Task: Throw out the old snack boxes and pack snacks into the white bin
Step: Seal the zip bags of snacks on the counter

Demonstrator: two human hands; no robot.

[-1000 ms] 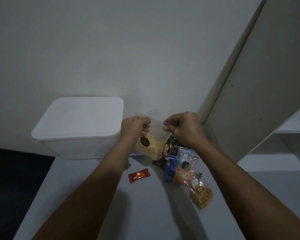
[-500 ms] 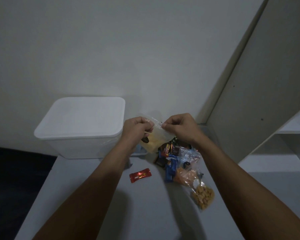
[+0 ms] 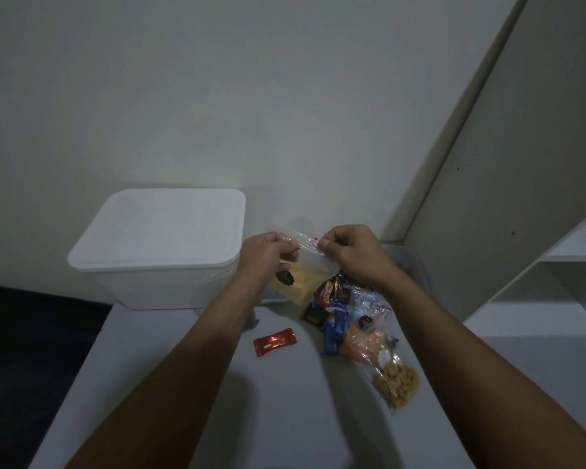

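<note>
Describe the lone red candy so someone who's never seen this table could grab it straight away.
Start at the big white bin at the back left of the grey table. Come toward the near edge, between the person's two forearms, to a small red candy lying flat. It lies alone, left of the pile of snacks, and is the only shiny red wrapper with twisted ends.

A bag hangs between the fingers of the left hand and right hand, with a bin left of them, a pile of snacks below the right fingers, and a candy bar nearer, on the table.
</note>
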